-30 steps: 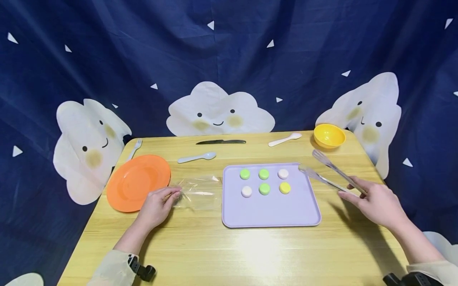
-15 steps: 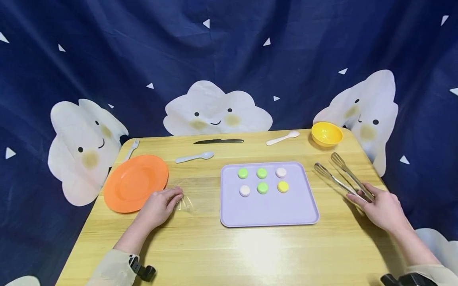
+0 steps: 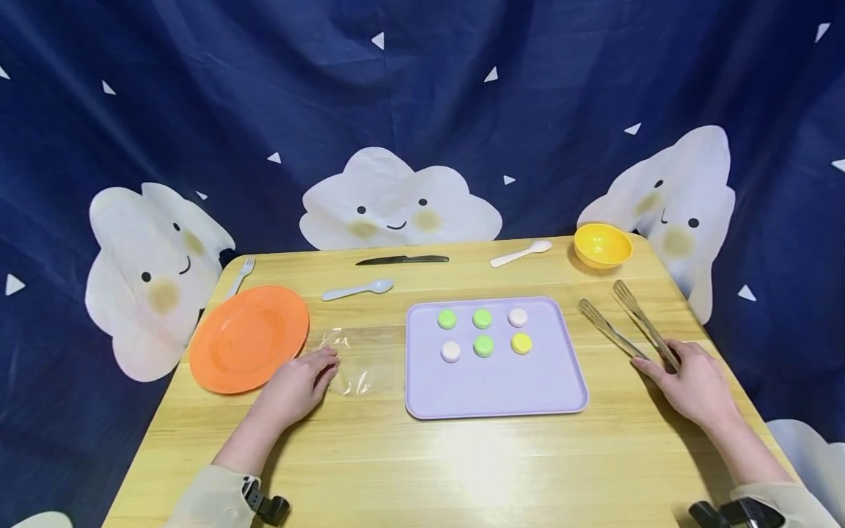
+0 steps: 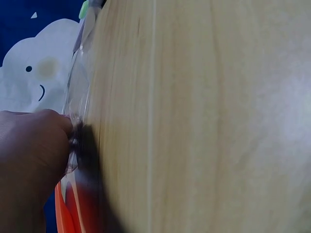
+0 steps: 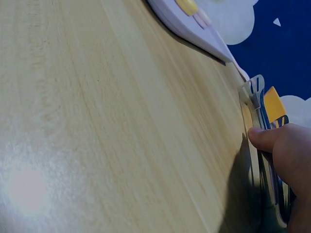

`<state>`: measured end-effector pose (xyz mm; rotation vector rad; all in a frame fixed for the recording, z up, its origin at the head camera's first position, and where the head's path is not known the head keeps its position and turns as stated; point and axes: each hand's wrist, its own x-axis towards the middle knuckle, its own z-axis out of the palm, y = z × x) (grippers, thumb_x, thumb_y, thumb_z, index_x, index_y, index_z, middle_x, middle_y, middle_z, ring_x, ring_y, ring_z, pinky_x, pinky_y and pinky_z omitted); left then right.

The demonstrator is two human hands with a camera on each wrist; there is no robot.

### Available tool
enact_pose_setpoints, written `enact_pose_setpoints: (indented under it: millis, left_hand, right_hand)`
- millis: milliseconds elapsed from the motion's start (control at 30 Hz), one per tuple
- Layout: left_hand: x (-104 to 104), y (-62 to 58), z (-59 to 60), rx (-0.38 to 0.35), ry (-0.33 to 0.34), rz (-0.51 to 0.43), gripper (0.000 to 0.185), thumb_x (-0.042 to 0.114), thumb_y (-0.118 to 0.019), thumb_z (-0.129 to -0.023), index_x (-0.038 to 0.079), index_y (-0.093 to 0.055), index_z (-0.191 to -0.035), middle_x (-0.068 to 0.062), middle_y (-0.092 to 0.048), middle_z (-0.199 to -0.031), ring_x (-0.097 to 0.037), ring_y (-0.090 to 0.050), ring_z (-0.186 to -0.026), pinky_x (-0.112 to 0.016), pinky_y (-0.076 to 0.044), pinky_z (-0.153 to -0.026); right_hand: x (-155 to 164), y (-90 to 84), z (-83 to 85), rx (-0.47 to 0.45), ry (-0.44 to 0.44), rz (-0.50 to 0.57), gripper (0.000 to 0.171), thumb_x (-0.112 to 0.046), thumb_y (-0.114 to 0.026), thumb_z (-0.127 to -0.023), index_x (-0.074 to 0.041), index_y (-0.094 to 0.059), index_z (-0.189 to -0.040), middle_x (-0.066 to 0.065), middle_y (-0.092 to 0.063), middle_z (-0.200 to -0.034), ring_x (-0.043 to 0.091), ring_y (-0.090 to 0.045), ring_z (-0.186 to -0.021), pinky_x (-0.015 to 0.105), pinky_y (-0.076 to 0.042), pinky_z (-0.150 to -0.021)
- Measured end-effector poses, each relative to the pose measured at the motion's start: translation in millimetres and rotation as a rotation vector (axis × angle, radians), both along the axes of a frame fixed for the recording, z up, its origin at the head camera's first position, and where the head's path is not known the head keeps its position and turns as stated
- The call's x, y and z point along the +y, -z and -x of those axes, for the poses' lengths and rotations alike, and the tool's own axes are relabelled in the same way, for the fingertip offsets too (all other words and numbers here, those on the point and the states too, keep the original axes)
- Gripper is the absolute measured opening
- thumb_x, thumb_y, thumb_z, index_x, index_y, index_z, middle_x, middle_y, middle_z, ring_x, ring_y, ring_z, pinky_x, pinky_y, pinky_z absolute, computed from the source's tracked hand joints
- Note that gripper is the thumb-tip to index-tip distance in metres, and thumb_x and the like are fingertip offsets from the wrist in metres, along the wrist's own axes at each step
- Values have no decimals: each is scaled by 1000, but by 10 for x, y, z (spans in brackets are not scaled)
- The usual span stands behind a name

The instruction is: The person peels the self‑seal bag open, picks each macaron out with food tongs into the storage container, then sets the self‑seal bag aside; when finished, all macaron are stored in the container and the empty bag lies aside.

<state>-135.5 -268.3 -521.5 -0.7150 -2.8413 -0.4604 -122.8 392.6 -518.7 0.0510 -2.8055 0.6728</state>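
My left hand (image 3: 298, 383) pinches the left end of a clear plastic bag (image 3: 370, 359), which lies low over the table. In the left wrist view the bag (image 4: 78, 92) runs out from my curled fingers, and the fingertips are partly hidden. Metal tongs (image 3: 634, 323) with slotted ends are gripped in my right hand (image 3: 698, 381), thumb on one arm, fingers at the other. The tongs' arms stand apart, pointing away from me. In the right wrist view my thumb presses the tongs (image 5: 262, 116) close above the wood. Nothing is between their tips.
Between the hands lies a lilac tray (image 3: 495, 392) bearing several green, white and yellow macarons (image 3: 483, 346). An orange plate (image 3: 251, 337) and fork (image 3: 241, 276) are left. Behind lie a grey spoon (image 3: 359, 290), black knife (image 3: 403, 259), pale spoon (image 3: 521, 254) and yellow bowl (image 3: 602, 248).
The left hand has lowered the bag, which now lies flatter. The right hand has drawn the tongs right, away from the tray, and lowered them toward the table.
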Motion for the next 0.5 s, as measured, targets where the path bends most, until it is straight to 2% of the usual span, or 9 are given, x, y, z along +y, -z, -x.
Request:
enact_pose_setpoints:
  millis: [133,333,400,433,500]
  left_hand:
    - [4,12,1,0,3,-1,21,11,-75,-100,1,-77,-118,-16,-73,-127,-35,-69,-120,-55,-56,-101]
    - [-52,42,-12,-75,-49,-116,21,14,-73,-102,5,-77,-121,-14,-72,-131,-35,-67,-124,-56,-52,-105]
    - [-74,30,-26,-93,-67,-140,24,16,-71,-104,5,-76,-124,-14,-71,-133,-36,-66,-125,-56,-51,-107]
    - [-82,10,-38,-90,-70,-151,25,17,-70,-105,5,-76,-126,-15,-71,-133,-37,-66,-124,-57,-51,-107]
    - [-94,-50,-62,-73,-73,-176,27,17,-69,-106,4,-74,-129,-16,-70,-134,-39,-66,-125,-59,-50,-107]
  right_hand:
    - [-16,20,-8,-36,25,4,60,-36,-83,-93,15,-63,-116,32,-61,-95,51,-58,-92,64,-44,-74]
    - [-12,20,27,-83,38,24,60,-42,-84,-91,10,-65,-114,25,-59,-92,45,-56,-90,55,-42,-71]
    - [-8,13,45,-103,36,36,57,-43,-85,-90,8,-67,-109,21,-58,-89,41,-56,-87,50,-42,-69]
    - [-7,10,51,-111,38,46,58,-43,-86,-88,7,-66,-107,21,-58,-89,40,-56,-85,49,-42,-68]
    - [-4,-5,55,-116,37,74,67,-41,-89,-85,13,-62,-114,27,-57,-95,45,-55,-90,53,-44,-73]
